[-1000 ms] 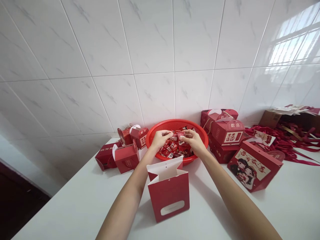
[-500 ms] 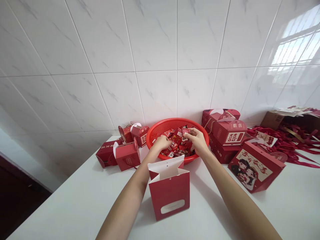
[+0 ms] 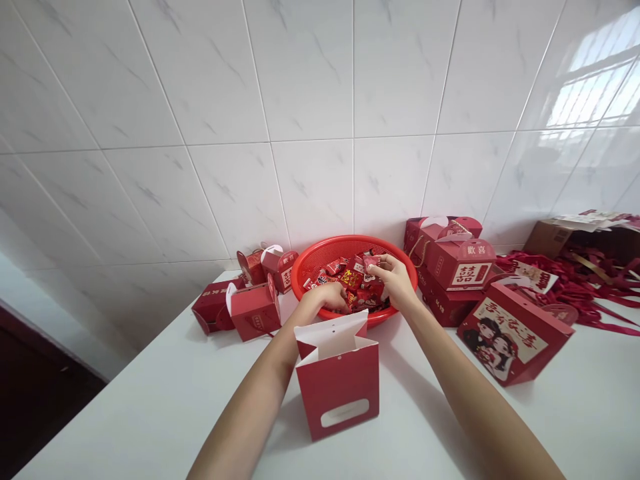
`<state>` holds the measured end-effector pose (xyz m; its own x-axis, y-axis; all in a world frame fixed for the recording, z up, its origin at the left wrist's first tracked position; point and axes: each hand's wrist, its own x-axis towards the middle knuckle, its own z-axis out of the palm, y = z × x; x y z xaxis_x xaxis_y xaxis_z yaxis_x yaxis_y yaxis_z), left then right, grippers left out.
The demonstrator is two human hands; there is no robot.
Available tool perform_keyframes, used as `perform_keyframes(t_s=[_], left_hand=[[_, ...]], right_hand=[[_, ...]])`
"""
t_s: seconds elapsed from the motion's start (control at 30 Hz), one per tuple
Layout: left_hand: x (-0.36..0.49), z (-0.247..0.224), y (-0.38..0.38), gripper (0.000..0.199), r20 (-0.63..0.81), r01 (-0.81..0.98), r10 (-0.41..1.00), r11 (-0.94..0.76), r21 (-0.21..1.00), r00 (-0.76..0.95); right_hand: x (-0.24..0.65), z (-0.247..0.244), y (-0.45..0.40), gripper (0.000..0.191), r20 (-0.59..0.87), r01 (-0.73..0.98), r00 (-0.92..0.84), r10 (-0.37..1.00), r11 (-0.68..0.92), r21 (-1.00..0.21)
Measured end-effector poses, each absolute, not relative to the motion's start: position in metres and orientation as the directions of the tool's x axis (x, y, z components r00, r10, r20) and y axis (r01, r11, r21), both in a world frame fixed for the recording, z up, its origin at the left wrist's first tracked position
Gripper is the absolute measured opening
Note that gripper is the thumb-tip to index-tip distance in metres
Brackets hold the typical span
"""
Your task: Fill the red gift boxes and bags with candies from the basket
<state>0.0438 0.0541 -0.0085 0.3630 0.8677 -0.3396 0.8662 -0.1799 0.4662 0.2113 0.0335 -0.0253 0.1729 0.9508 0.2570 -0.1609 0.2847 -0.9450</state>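
Observation:
A red plastic basket (image 3: pixel 313 259) stands against the wall, with red-wrapped candies (image 3: pixel 353 279) inside. My left hand (image 3: pixel 332 297) reaches over the basket's near left side, its fingers bent down among the candies; whether it grips one is hidden. At the right side of the basket, my right hand (image 3: pixel 395 280) pinches a small red and white wrapped candy (image 3: pixel 371 261) between thumb and fingers. Between my forearms stands an upright red paper box (image 3: pixel 340 387), its top open and its white inside showing.
Several small red boxes (image 3: pixel 254 312) sit left of the basket. More red boxes (image 3: pixel 460 267) are stacked at its right, beside a tilted box with a printed couple (image 3: pixel 515 337). Dark red ribbons (image 3: pixel 575 287) and a cardboard carton (image 3: pixel 547 239) lie farther right on the white table (image 3: pixel 150 407).
My left hand has moved slightly right and toward me, deeper among the candies near the basket's front. My right hand has stayed nearly still with its candy.

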Motion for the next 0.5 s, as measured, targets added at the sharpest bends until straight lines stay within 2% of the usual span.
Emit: perform_keyframes(t_s=[0.13,0.23,0.5], left_hand=[[0.043,-0.002,0.050,0.009,-0.373,0.842,0.824,-0.210,0.497,0.426],[0.044,0.004,0.045,0.016,-0.406,0.821,0.787,-0.211,0.531,0.465],[0.044,-0.004,0.044,0.014,-0.308,0.891,0.899,-0.162,0.423,0.310]], right_hand=[[0.212,-0.026,0.034,0.031,0.260,-0.154,0.177,0.949,0.287,-0.945],[0.212,-0.027,0.033,0.032,0.260,-0.149,0.182,0.948,0.288,-0.946],[0.211,-0.025,0.031,0.029,0.250,-0.163,0.183,0.951,0.280,-0.946]])
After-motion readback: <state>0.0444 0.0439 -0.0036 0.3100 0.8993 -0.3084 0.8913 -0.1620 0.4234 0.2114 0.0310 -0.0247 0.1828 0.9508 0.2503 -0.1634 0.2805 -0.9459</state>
